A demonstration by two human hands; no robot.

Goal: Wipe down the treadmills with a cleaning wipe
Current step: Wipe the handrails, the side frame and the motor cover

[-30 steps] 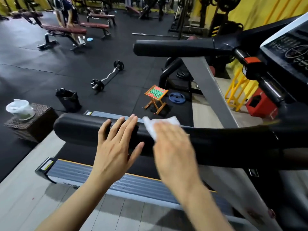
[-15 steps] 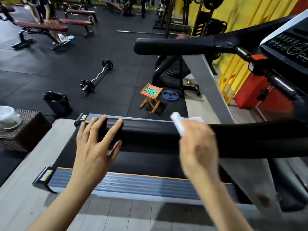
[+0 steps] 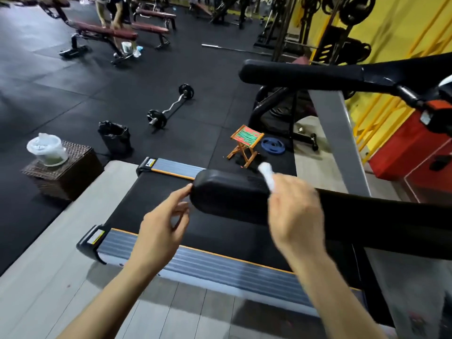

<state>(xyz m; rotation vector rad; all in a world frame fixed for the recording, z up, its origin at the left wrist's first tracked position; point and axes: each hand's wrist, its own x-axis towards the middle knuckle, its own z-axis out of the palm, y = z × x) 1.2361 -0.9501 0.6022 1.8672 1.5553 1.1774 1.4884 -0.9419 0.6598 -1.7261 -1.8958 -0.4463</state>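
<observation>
Wiping the near handrail (image 3: 232, 194) of the treadmill (image 3: 156, 216) is the step in hand, I'd judge: your right hand (image 3: 296, 214) sits mid-frame over the rail w/ the cleaning wipe (image 3: 267, 177) bunched in its curled fingers, a white end sticking up past the knuckles toward the upper left. Wipe looks to be at or just above the rail's top edge; blur means you can't tell if it's actually pressed on. Your left hand (image 3: 161, 226) is lower-centre, fingers loosely curled, holding nothing, one fingertip at the rounded end cap of the rail, touching or just shy of it, can't say which.

Next move prob. calls for flattening the wipe onto the pad and running it out to that end cap, then round the underside; the left hand is in the path, so shift it off or use it to steady the rail. Far handrail (image 3: 300, 74), upper right of frame, and the console side at the right edge look not yet done from here.
</observation>
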